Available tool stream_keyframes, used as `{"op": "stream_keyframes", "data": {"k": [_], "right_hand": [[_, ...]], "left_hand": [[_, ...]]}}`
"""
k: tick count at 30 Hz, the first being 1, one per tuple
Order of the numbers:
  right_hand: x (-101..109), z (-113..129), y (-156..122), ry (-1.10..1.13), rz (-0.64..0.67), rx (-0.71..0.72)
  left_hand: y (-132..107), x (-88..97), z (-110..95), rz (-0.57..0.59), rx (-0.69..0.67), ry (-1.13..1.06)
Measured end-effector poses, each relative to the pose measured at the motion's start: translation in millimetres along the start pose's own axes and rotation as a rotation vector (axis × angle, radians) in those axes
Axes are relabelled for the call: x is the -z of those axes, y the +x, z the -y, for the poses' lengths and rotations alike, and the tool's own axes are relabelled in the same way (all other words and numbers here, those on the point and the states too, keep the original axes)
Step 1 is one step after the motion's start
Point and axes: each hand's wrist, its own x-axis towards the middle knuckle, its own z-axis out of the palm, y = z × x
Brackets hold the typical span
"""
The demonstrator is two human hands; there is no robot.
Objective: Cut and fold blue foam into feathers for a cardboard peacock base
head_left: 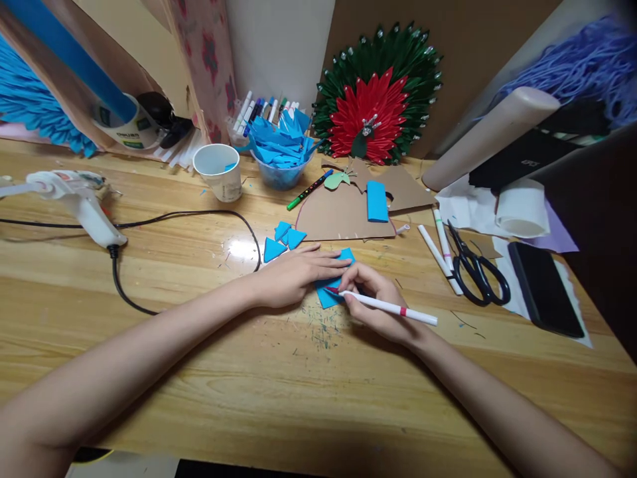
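My left hand [293, 273] lies flat with its fingers stretched over a blue foam-like sheet [330, 299], pressing it to the table. In my right hand [375, 299] is a white marker [391, 307] with a red band, gripped like a pen. Its red tip touches or nearly touches the sheet. Several small blue cut pieces [275, 249] lie just beyond my left hand. Past both hands is a brown cardboard half-round [338, 216], with a folded blue piece [377, 202] and a green bird-shaped cutout [337, 180] on it.
A white glue gun [84, 199] with a black cord stands at left. Behind are a paper cup [219, 174], a bowl of blue strips [281, 166] and a red-green peacock ornament [375, 99]. Black scissors [475, 269], more markers [438, 255] and a phone [545, 289] lie at right.
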Motion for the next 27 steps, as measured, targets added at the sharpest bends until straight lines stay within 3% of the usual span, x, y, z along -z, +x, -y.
{"op": "stream_keyframes", "data": {"k": [9, 18, 27], "right_hand": [[-3.5, 0.6, -2.9, -0.162, -0.105, 0.022], [-0.6, -0.7, -2.7, -0.219, -0.039, 0.081], [2.7, 1.7, -2.5, -0.157, 0.082, 0.15]], "left_hand": [[1.0, -0.1, -0.5, 0.005, 0.01, -0.007], [1.3, -2.5, 2.7, -0.028, -0.013, -0.005], [1.9, 1.5, 0.3, 0.017, -0.006, 0.029]]}}
